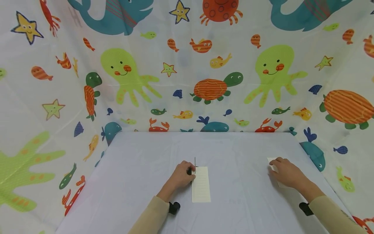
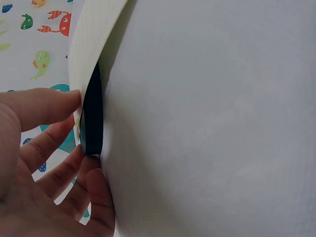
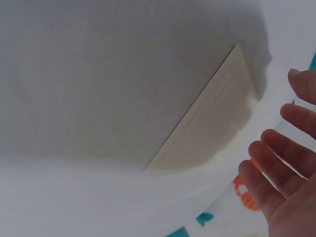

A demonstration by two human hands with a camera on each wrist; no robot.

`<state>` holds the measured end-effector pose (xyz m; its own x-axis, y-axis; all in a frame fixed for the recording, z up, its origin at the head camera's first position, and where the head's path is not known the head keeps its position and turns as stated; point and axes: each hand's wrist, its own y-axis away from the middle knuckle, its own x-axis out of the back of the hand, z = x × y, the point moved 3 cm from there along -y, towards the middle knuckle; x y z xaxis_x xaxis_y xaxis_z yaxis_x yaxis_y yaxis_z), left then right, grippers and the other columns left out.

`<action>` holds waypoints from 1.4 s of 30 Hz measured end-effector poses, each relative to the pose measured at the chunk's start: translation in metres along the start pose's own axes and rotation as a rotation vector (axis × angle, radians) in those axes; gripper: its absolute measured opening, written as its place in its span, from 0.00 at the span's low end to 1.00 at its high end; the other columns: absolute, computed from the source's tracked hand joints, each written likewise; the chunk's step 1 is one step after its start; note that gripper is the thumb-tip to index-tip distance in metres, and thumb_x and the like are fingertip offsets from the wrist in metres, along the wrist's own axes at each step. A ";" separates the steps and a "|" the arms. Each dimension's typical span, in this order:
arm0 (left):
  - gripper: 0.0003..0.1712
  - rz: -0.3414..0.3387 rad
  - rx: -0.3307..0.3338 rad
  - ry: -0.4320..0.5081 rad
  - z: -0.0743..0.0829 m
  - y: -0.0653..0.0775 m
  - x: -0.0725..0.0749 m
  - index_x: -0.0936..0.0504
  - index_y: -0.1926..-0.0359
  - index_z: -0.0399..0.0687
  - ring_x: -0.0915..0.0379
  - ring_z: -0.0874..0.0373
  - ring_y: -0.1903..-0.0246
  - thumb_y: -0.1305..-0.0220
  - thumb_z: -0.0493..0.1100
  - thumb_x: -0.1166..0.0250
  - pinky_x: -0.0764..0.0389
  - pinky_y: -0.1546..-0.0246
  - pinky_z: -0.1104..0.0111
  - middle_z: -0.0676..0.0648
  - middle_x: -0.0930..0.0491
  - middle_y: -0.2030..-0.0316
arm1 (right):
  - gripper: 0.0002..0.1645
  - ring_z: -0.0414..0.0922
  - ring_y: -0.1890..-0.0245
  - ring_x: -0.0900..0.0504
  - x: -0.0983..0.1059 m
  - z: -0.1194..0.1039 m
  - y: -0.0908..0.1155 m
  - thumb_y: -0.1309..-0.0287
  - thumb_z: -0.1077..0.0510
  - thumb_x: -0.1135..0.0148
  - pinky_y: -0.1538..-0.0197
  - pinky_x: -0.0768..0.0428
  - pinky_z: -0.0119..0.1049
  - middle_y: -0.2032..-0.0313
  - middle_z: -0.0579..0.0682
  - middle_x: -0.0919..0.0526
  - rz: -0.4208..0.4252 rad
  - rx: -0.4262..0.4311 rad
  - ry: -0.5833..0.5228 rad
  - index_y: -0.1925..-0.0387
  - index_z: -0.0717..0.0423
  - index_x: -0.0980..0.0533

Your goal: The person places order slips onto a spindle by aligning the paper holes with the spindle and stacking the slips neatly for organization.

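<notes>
My left hand (image 1: 183,174) is at the upper left corner of a cream lined paper sheet (image 1: 201,188). Its thumb presses on the sheet's edge in the left wrist view, with a dark, narrow, curved object (image 2: 92,118) between paper and fingers. What kind of object it is I cannot tell. A thin dark strip (image 1: 195,161) sticks up beyond the sheet's top edge in the head view. Further right, my right hand (image 1: 287,173) hovers with loosely bent, spread fingers over a second lined sheet (image 3: 210,123), partly hidden by it in the head view.
Both sheets are on a white-covered table (image 1: 140,169). A curtain (image 1: 175,81) printed with sea animals stands behind the table and along its sides. Black devices are strapped at both wrists, below the beige sleeves (image 1: 153,213).
</notes>
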<state>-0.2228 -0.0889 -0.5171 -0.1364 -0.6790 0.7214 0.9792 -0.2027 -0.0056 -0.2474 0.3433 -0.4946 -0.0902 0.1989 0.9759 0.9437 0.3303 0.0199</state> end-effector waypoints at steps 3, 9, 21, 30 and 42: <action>0.08 0.001 -0.007 0.002 -0.001 -0.001 -0.001 0.19 0.59 0.46 0.31 0.51 0.56 0.40 0.37 0.30 0.26 0.52 0.54 0.44 0.25 0.52 | 0.29 0.68 0.48 0.26 0.003 0.007 0.003 0.37 0.47 0.33 0.50 0.23 0.67 0.47 0.70 0.24 -0.031 -0.055 -0.022 0.44 0.64 0.24; 0.08 0.002 -0.013 0.001 -0.002 -0.001 -0.002 0.19 0.60 0.46 0.32 0.50 0.56 0.40 0.37 0.31 0.26 0.52 0.54 0.45 0.25 0.52 | 0.35 0.72 0.45 0.29 0.007 0.018 0.007 0.36 0.43 0.35 0.48 0.26 0.70 0.43 0.75 0.28 -0.050 -0.095 -0.026 0.41 0.68 0.26; 0.08 0.001 0.003 -0.003 -0.002 -0.001 -0.005 0.19 0.60 0.47 0.32 0.51 0.56 0.40 0.37 0.31 0.26 0.52 0.55 0.45 0.25 0.53 | 0.40 0.75 0.45 0.32 0.002 0.048 0.013 0.38 0.43 0.33 0.47 0.28 0.71 0.44 0.79 0.31 -0.042 -0.131 -0.016 0.40 0.74 0.28; 0.08 0.005 0.001 -0.004 0.000 0.001 -0.005 0.19 0.60 0.46 0.32 0.51 0.56 0.40 0.37 0.31 0.27 0.53 0.55 0.46 0.26 0.54 | 0.43 0.76 0.45 0.34 -0.005 0.055 0.016 0.40 0.41 0.33 0.47 0.28 0.71 0.44 0.79 0.31 -0.055 -0.143 0.009 0.39 0.75 0.29; 0.08 0.017 0.008 0.002 0.003 0.005 -0.004 0.20 0.60 0.45 0.32 0.50 0.56 0.40 0.36 0.31 0.26 0.51 0.54 0.44 0.25 0.53 | 0.44 0.78 0.44 0.37 -0.005 0.049 0.018 0.40 0.41 0.33 0.46 0.30 0.72 0.43 0.80 0.34 -0.035 -0.176 -0.022 0.39 0.75 0.29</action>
<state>-0.2170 -0.0853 -0.5175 -0.1201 -0.6838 0.7197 0.9825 -0.1857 -0.0125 -0.2454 0.3938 -0.5101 -0.1290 0.2109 0.9690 0.9808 0.1711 0.0933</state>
